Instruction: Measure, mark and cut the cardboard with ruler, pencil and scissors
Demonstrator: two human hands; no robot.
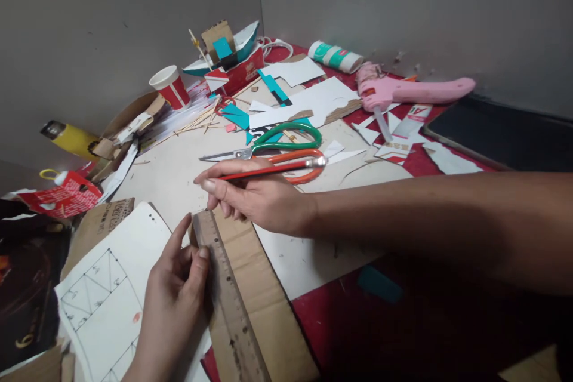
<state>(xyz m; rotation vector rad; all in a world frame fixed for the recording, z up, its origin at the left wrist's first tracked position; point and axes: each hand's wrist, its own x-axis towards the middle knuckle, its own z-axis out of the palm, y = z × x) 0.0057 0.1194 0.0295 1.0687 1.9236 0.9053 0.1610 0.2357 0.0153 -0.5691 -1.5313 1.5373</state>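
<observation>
- Two hands work over a strip of cardboard (257, 292) that lies on the tabletop (380, 304), its long axis running from the near edge up and to the left.
- On the cardboard lies a wooden ruler (226, 304), its length following the strip's left edge, its far end pointing up-left toward the pencil tip.
- The left hand (172, 295) presses on the ruler's upper end, thumb and fingertips closed against its left edge.
- The right hand (257, 197) is closed around a red pencil (268, 169), which lies nearly level; its tip points left past the fingers, its metal-capped end points right.
- The right hand rests at the far end of the cardboard, just beyond the ruler's tip.
- Left of the ruler lies a white sheet (105, 292) with drawn triangles, partly under the left hand.
- Just behind the pencil lie green scissors (268, 143) and orange scissors (304, 174), blades pointing left.
- Farther back are a pink glue gun (403, 92), a paper cup (170, 86) and paper scraps.
</observation>
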